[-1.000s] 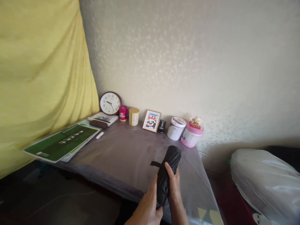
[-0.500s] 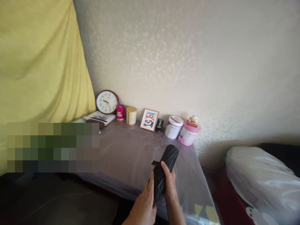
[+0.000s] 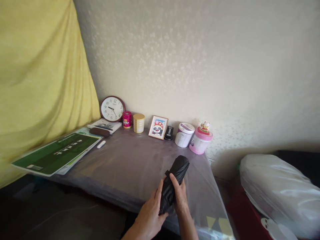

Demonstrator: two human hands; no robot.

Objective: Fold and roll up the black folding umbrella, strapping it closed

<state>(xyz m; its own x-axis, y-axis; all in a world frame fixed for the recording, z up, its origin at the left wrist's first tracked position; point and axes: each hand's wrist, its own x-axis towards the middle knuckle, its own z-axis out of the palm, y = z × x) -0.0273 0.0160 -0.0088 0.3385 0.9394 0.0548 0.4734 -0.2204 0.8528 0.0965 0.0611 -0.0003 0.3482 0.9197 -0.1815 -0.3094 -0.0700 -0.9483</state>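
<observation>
Table point(image 3: 130, 166): one umbrella point(image 3: 173, 180), left hand point(image 3: 150, 213), right hand point(image 3: 180, 200) gripping.

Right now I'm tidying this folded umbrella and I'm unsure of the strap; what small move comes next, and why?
Probably wrap the strap around the black folded umbrella and fasten it. Both the left hand and the right hand grip the lower end above the table, and the strap tab sticks out loose at the side.

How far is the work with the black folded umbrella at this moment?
Done: the umbrella is folded into a compact roll. In hand: the left hand and the right hand both grip its lower end above the table. Left: its small strap looks loose, and it is not set down.
</observation>
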